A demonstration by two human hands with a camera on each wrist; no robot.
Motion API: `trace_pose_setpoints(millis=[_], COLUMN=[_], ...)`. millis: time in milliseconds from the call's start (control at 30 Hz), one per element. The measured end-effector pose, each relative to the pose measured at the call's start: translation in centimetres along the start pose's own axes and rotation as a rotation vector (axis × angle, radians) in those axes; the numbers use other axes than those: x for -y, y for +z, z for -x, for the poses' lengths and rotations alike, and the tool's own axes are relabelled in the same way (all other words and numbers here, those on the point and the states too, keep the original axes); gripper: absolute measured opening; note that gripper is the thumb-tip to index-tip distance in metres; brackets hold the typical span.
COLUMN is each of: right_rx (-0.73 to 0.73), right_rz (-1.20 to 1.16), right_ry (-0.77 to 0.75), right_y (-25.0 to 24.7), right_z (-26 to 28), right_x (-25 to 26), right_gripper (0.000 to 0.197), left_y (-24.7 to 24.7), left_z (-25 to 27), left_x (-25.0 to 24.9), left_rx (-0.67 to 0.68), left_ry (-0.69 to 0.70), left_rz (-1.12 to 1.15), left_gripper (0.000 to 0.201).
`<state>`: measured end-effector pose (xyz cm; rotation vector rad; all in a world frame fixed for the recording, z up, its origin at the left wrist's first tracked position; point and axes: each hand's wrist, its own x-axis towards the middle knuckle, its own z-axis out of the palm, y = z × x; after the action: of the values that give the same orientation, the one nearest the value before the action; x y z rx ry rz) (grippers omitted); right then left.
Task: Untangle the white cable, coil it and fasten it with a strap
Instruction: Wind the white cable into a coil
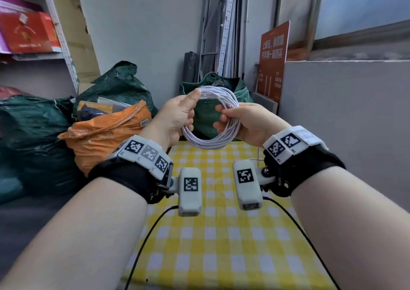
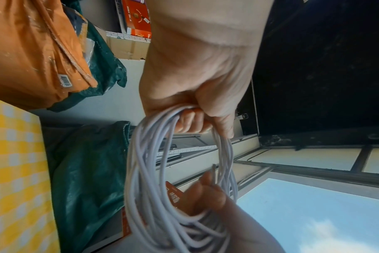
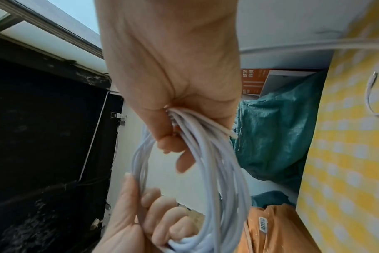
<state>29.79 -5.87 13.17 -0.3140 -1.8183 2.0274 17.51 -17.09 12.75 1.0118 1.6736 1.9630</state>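
Note:
The white cable (image 1: 207, 143) is wound into a round coil of several loops, held upright in the air over the far edge of the yellow-checked table (image 1: 221, 245). My left hand (image 1: 192, 110) grips the coil's left side, thumb on top. My right hand (image 1: 224, 116) grips its right side, fingers curled through the loop. The left wrist view shows the left hand (image 2: 197, 119) closed round the loops of cable (image 2: 141, 171). In the right wrist view the right hand (image 3: 175, 142) clasps the bundle (image 3: 216, 171), and a loose cable end (image 3: 370, 92) with its plug lies on the table. No strap is visible.
An orange bag (image 1: 106, 130) and dark green sacks (image 1: 33, 134) are piled left of the table. Another green sack (image 1: 244, 92) stands behind the coil. A grey wall (image 1: 343, 112) borders the right side, with an orange sign (image 1: 273, 61) leaning behind it. Shelves with red boxes (image 1: 28, 32) stand far left.

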Motion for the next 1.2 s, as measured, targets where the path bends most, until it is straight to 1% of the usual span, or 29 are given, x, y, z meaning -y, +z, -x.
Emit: trace_pose_setpoints(millis=[100, 167, 200, 233, 267, 333, 367, 400, 433, 467, 567, 633, 667, 733, 800, 867, 1000, 1100, 1200], right_rx=[-0.034, -0.08, -0.093, -0.096, -0.089, -0.05, -0.032, -0.024, -0.025, -0.032, -0.058, -0.065, -0.075, -0.109, -0.136, -0.155, -0.168, -0.15, -0.096], right_rz=[0.039, 0.127, 0.187, 0.268, 0.378, 0.636, 0.749, 0.828, 0.867, 0.879, 0.885, 0.902, 0.913, 0.9, 0.863, 0.86, 0.791, 0.633, 0.368], right_ry=[-0.017, -0.019, -0.016, -0.012, -0.009, 0.004, 0.013, 0.017, 0.016, 0.013, -0.017, -0.044, -0.055, -0.058, -0.049, -0.043, -0.034, -0.035, -0.051], right_y=[0.0, -0.2, -0.3, -0.4, -0.5, -0.2, 0.1, 0.4, 0.7, 0.8, 0.9, 0.6, 0.4, -0.1, -0.6, -1.1, -1.8, -2.0, -1.9], right_z=[-0.5, -0.9, -1.1, -1.3, -1.5, -2.0, -2.2, -2.3, -2.4, -2.6, -2.6, -2.5, -2.5, -2.6, -2.7, -2.9, -3.2, -3.3, -3.0], right_x=[-0.4, -0.6, -0.7, -0.8, -0.9, -1.0, -1.0, -1.1, -1.1, -1.2, -1.1, -1.0, -1.0, -0.9, -1.0, -1.1, -1.1, -1.4, -1.5], right_gripper=[0.017, 0.017, 0.016, 0.014, 0.011, 0.009, 0.01, 0.011, 0.012, 0.011, 0.007, 0.008, 0.009, 0.009, 0.009, 0.012, 0.015, 0.016, 0.017], left_y=[-0.5, -1.0, -1.1, -1.3, -1.4, -1.2, -0.8, -0.3, 0.3, 0.7, 1.1, 1.2, 1.2, 1.0, 0.5, -0.2, -0.2, 0.0, -0.2], left_z=[-0.2, -0.3, -0.2, -0.2, -0.2, -0.7, -0.8, -0.8, -1.1, -1.4, -1.9, -2.3, -2.4, -2.6, -2.9, -3.1, -2.8, -2.5, -2.4], left_x=[1.0, 1.4, 1.4, 1.4, 1.1, 0.6, 0.2, 0.0, 0.0, 0.3, 0.9, 1.2, 1.2, 1.3, 1.4, 1.5, 1.6, 1.8, 2.1], left_rx=[0.081, 0.114, 0.124, 0.149, 0.192, 0.305, 0.341, 0.368, 0.379, 0.368, 0.301, 0.274, 0.247, 0.187, 0.098, 0.01, -0.061, -0.125, -0.182], left_ry=[-0.099, -0.179, -0.2, -0.195, -0.166, -0.042, 0.04, 0.129, 0.197, 0.239, 0.264, 0.28, 0.28, 0.232, 0.133, 0.063, 0.011, -0.015, -0.08], left_rz=[-0.011, -0.086, -0.159, -0.251, -0.353, -0.627, -0.8, -0.966, -1.086, -1.152, -1.192, -1.202, -1.184, -1.071, -0.841, -0.608, -0.256, -0.033, 0.157], left_gripper=[0.041, 0.042, 0.035, 0.023, 0.018, 0.055, 0.067, 0.071, 0.069, 0.062, 0.035, 0.018, 0.012, 0.015, 0.013, 0.016, 0.023, 0.026, 0.026])
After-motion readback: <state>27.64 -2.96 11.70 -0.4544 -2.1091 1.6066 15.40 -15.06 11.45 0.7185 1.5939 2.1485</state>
